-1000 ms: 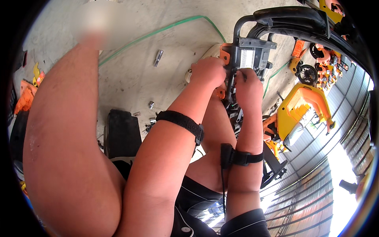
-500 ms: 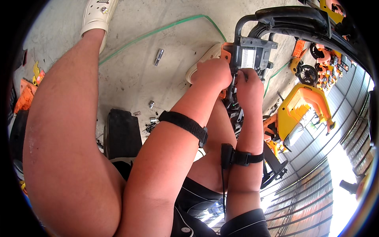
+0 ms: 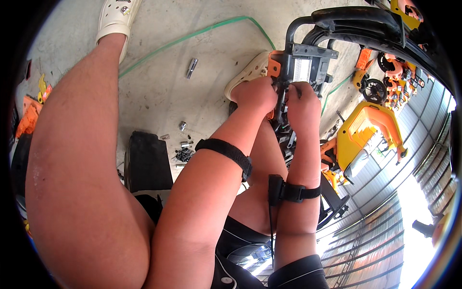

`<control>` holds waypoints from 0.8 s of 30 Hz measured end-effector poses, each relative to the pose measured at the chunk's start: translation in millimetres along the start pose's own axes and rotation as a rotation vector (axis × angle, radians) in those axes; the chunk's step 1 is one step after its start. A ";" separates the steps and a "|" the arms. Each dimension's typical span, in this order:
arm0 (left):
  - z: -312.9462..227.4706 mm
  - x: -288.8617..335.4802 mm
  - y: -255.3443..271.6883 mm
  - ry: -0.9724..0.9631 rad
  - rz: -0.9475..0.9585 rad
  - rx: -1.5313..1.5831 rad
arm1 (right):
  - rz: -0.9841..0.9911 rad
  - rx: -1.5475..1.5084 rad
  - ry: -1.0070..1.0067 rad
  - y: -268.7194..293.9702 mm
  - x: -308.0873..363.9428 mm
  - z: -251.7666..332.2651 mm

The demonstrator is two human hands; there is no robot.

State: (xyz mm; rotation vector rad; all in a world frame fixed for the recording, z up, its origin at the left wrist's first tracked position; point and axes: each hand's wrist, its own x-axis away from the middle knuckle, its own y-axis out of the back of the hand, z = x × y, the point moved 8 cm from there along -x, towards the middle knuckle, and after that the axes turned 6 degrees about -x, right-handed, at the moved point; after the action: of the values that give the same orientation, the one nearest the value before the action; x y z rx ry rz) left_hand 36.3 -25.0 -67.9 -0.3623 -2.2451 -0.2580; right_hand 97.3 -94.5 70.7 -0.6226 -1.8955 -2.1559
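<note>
A grey and orange machine housing (image 3: 308,67) with a black tubular handle (image 3: 356,19) stands between my knees on the concrete floor. My left hand (image 3: 257,94) is closed on the housing's left side by its orange edge. My right hand (image 3: 303,103) presses against its lower front, fingers curled on a small part that I cannot make out. Both forearms wear black straps. My bare left leg fills the left of the view.
A metal socket (image 3: 191,68) lies on the floor beside a green hose (image 3: 192,34). Small bolts and sockets (image 3: 183,149) sit next to a black case (image 3: 147,164). Yellow and orange machine bodies (image 3: 365,135) stand at the right, by a corrugated metal wall.
My view has shifted slightly, so my left foot in its white shoe now shows at the top left. Both hands stay on the housing, nearly unmoved.
</note>
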 end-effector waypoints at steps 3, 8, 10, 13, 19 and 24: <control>-3.2 2.6 13.5 -0.050 0.005 -0.055 | -0.001 -0.015 -0.006 -0.9 -0.3 -3.8; -25.0 4.2 37.8 -0.256 -0.202 -0.253 | -0.015 -0.007 0.006 -1.1 0.4 -2.8; -30.8 3.2 38.7 -0.285 -0.180 -0.345 | -0.021 -0.004 0.011 -1.5 0.3 -4.0; -37.8 4.8 42.3 -0.305 -0.151 -0.433 | -0.022 -0.021 0.015 -1.8 1.2 -3.9; -42.9 5.1 45.6 -0.331 -0.132 -0.454 | -0.005 -0.016 0.002 -1.7 0.8 -2.9; -34.3 6.9 33.2 -0.225 0.009 -0.348 | -0.032 -0.005 0.032 -1.7 -0.2 -9.4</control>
State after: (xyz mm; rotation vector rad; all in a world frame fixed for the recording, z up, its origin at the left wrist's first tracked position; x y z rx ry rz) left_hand 67.7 -3.0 -38.6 -0.6109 -2.4172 -0.6350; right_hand 95.1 -103.4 68.3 -0.5590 -1.8961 -2.1776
